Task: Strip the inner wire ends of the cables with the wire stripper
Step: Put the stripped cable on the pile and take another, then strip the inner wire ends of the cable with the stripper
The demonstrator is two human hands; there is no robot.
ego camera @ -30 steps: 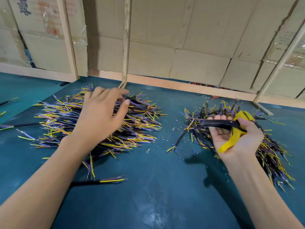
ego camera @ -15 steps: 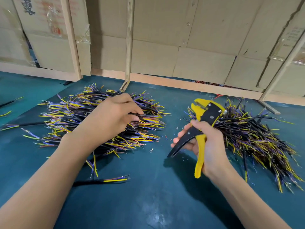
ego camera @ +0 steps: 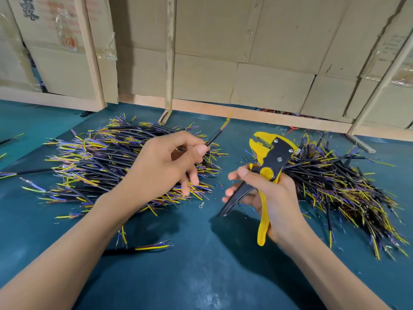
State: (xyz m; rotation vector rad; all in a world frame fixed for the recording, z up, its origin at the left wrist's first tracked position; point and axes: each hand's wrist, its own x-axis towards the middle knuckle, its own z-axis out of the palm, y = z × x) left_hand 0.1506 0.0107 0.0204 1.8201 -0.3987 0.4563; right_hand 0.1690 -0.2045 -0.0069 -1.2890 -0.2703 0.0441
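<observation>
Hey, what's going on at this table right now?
A person is stripping cable ends. The left hand pinches one black cable, lifted above the left pile, its coloured wire ends pointing up toward the stripper. The right hand grips the stripper by its handles, which are spread. The cable is not yet in it. Another pile lies to the right on the green table.

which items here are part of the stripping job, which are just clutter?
In the job:
- single cable, pinched by left hand
- wire stripper, held in right hand
- left cable pile
- right cable pile

Lying about:
- cardboard boxes
- small ring terminal
- loose cable near the left forearm
</observation>
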